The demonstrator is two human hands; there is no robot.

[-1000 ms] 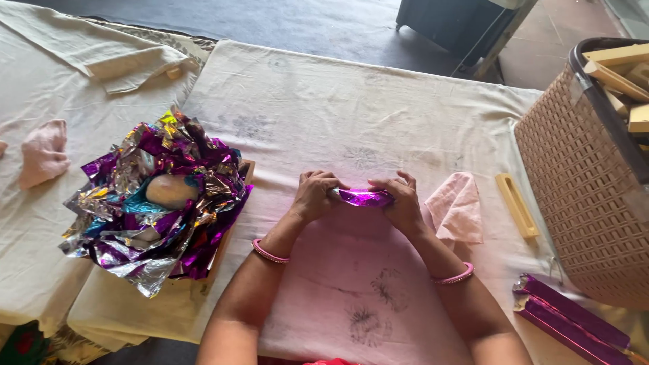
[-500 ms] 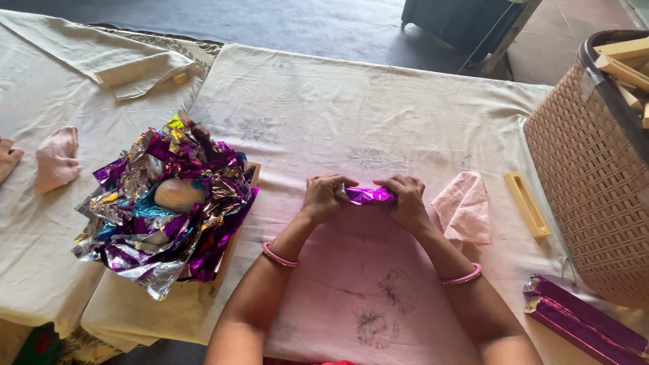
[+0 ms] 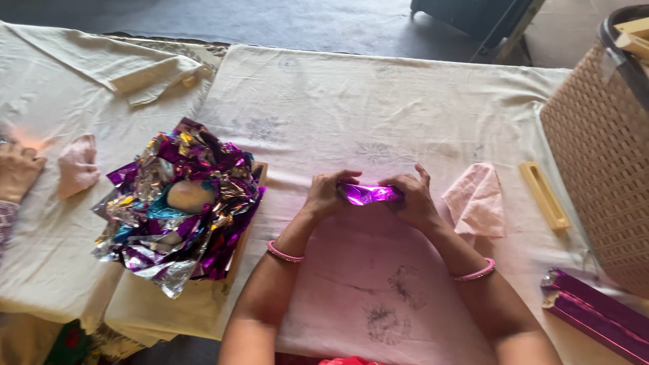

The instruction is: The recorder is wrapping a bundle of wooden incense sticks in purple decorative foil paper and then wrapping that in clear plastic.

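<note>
While both forearms reach forward over the cloth-covered desk [image 3: 405,101], the left hand [image 3: 326,195] and right hand [image 3: 412,201] each pinch closed on an end of one small shiny purple foil-wrapped piece [image 3: 370,194], held between them. Right of that piece lie one pink folded cloth [image 3: 476,201] and one yellow plastic bar [image 3: 543,195]; left of it, one heap of crumpled purple-and-silver foil sheets [image 3: 179,213].

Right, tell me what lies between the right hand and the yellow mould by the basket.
In the head view, a crumpled pink cloth lies between the right hand and the yellow mould, resting on the cream table cover, close to the hand.
</note>
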